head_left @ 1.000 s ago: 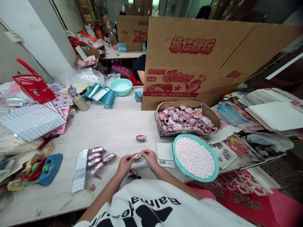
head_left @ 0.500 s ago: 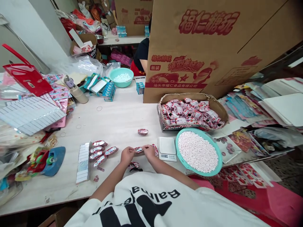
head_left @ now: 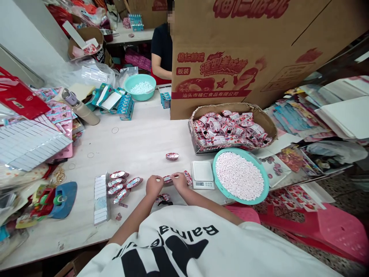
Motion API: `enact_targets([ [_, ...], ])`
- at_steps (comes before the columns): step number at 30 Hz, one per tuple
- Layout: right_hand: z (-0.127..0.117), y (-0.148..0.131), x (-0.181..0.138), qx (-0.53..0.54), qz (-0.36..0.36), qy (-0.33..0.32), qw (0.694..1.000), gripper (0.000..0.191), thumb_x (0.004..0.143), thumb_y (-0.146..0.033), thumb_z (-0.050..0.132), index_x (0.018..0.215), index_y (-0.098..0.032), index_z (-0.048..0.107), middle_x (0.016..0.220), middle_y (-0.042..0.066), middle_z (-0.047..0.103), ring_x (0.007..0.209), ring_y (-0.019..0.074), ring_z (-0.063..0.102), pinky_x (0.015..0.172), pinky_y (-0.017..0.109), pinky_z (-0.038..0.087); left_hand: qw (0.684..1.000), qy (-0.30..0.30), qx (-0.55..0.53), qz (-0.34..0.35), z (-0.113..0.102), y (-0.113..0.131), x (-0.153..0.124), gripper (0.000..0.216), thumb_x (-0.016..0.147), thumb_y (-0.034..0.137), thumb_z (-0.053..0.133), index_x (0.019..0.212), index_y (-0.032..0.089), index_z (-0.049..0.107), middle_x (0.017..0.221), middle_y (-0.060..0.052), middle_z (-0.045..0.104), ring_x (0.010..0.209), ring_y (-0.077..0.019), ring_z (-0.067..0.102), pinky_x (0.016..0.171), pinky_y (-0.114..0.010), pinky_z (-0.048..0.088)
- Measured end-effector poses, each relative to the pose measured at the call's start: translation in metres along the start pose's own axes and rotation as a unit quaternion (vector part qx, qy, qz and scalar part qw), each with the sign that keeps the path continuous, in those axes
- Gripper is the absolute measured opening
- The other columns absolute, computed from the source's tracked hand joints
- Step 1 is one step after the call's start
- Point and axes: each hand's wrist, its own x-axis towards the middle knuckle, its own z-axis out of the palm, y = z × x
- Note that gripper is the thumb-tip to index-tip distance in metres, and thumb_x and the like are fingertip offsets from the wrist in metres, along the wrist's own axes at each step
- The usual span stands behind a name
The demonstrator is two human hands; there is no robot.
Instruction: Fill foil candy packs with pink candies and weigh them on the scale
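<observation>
My left hand (head_left: 154, 186) is closed in a pinch at the left end of a small red-and-silver oval carton (head_left: 167, 179). The fingers of my right hand (head_left: 179, 181) close on its other end, hiding part of it. Beside my right hand lies another carton (head_left: 187, 178), partly covered. A single carton (head_left: 172, 156) rests farther out on the table, and one more (head_left: 163, 198) sits near my shirt between the forearms. Several similar cartons (head_left: 117, 181) are grouped left of my left hand, alongside a row of white-topped boxes (head_left: 100, 198).
Right of my hands stand a digital scale (head_left: 203, 170) and a teal basin (head_left: 266, 181) of small pale candies. Behind them is a box (head_left: 198, 148) full of pink cartons, backed by a tall cardboard box (head_left: 213, 69). A blue tape dispenser (head_left: 65, 200) is at left; a co-worker (head_left: 161, 52) sits opposite.
The view has shifted, so more of the co-worker shows at the back. My hands stay together at the small carton, with the right fingers slightly farther over it.
</observation>
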Motion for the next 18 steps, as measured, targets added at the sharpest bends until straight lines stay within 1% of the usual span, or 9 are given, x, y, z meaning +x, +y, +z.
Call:
enact_targets([
  [2,-0.0003,0.0004,-0.0007,-0.002,-0.004,0.014,1.000,0.021,0.091,-0.035,0.063,0.095,-0.015,0.066,0.099,0.004,0.068,0.090,0.0169,0.064,0.083,0.038,0.054,1.000,0.008,0.016,-0.003,0.0002,-0.0006,0.0005,0.023,0.077,0.033,0.060,0.080,0.017,0.076,0.103,-0.014,0.073,0.103,-0.0282,0.064,0.086,-0.032,0.044],
  [5,-0.0019,0.0010,-0.0026,-0.004,-0.004,0.021,1.000,0.021,0.090,-0.035,0.064,0.091,-0.015,0.066,0.096,0.004,0.068,0.090,0.0169,0.065,0.085,0.039,0.053,0.999,0.001,0.027,-0.021,0.0014,-0.0036,0.0006,0.028,0.076,0.037,0.060,0.078,0.016,0.077,0.092,-0.016,0.074,0.092,-0.0295,0.067,0.077,-0.033,0.044],
  [8,-0.0035,0.0017,-0.0057,-0.002,-0.001,0.013,1.000,0.022,0.090,-0.036,0.064,0.088,-0.015,0.066,0.092,0.003,0.069,0.089,0.0168,0.065,0.086,0.039,0.053,0.999,-0.004,0.026,-0.038,0.0033,-0.0063,-0.0004,0.031,0.076,0.041,0.060,0.077,0.016,0.077,0.080,-0.014,0.074,0.082,-0.0280,0.067,0.069,-0.031,0.043],
  [13,-0.0049,0.0021,-0.0097,0.002,0.011,0.008,1.000,0.023,0.090,-0.036,0.064,0.084,-0.015,0.066,0.088,0.002,0.069,0.085,0.0159,0.065,0.084,0.038,0.053,0.999,0.000,0.016,-0.043,0.0058,-0.0054,-0.0014,0.030,0.075,0.043,0.063,0.077,0.015,0.075,0.079,-0.011,0.074,0.081,-0.0251,0.067,0.065,-0.028,0.041],
  [18,-0.0048,0.0009,-0.0082,0.002,0.015,0.007,1.000,0.022,0.090,-0.037,0.063,0.085,-0.015,0.066,0.089,0.002,0.069,0.084,0.0153,0.065,0.079,0.035,0.055,0.999,-0.015,0.010,-0.041,0.0045,-0.0043,-0.0016,0.031,0.077,0.044,0.060,0.069,0.016,0.071,0.063,-0.005,0.068,0.069,-0.0213,0.064,0.059,-0.026,0.037],
])
